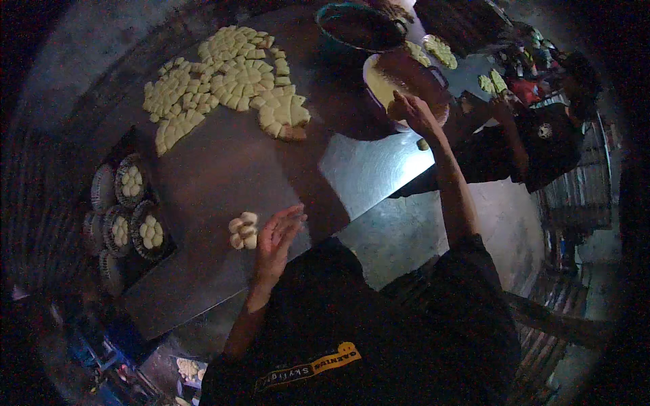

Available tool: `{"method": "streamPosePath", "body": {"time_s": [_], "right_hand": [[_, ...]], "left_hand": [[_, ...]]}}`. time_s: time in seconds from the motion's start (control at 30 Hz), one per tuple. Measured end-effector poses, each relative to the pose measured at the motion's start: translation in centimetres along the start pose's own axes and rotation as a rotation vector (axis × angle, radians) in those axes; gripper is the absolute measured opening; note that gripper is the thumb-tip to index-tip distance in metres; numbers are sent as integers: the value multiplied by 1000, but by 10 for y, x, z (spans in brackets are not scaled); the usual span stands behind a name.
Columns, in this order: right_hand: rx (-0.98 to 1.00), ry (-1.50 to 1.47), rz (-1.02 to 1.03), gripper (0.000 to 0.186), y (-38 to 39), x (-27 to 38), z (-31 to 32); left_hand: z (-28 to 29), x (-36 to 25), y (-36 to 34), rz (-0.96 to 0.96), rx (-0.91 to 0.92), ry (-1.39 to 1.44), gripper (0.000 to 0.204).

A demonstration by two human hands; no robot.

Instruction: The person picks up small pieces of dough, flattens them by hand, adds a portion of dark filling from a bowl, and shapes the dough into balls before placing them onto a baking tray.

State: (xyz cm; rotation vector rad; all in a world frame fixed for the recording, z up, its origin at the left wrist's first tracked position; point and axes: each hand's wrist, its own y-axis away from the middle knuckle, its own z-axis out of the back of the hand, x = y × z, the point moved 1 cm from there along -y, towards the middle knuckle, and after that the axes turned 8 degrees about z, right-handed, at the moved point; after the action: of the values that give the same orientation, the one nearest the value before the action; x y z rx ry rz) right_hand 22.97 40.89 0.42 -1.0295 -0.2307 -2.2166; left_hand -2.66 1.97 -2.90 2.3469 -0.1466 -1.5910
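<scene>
My left hand (pixel 279 233) is open on the metal table (pixel 230 162), its fingers stretched out beside a small cluster of pale dough balls (pixel 242 231). It holds nothing. My right hand (pixel 414 114) reaches out over a round tub (pixel 443 78) with a pale yellow layer inside. Its fingers point down into the tub; blur and dim light hide whether they hold anything. At the far left of the table spreads a large sheet of cut dough pieces (pixel 240 81). Several fluted round tins (pixel 150 230) sit on a dark tray, some of them with dough balls inside.
A dark round basin (pixel 359 28) with a teal rim stands beyond the tub. At the right a person in dark clothes (pixel 542 145) works at the table, near more flat dough pieces (pixel 493 82). The table's near edge (pixel 382 201) runs in front of me.
</scene>
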Motion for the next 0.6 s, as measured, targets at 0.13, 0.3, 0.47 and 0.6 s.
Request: {"method": "streamPosePath", "body": {"time_s": [0.13, 0.3, 0.47, 0.6], "right_hand": [[316, -350, 3, 51, 31, 153, -77], [451, -886, -375, 42, 95, 207, -180], [231, -245, 228, 30, 93, 225, -206], [154, 52, 514, 46, 96, 231, -214]], "left_hand": [[-3, -28, 8, -32, -75, 192, 38], [10, -15, 7, -60, -214, 351, 28], [16, -21, 14, -166, -463, 160, 23], [8, -22, 14, -283, -539, -224, 23]]}}
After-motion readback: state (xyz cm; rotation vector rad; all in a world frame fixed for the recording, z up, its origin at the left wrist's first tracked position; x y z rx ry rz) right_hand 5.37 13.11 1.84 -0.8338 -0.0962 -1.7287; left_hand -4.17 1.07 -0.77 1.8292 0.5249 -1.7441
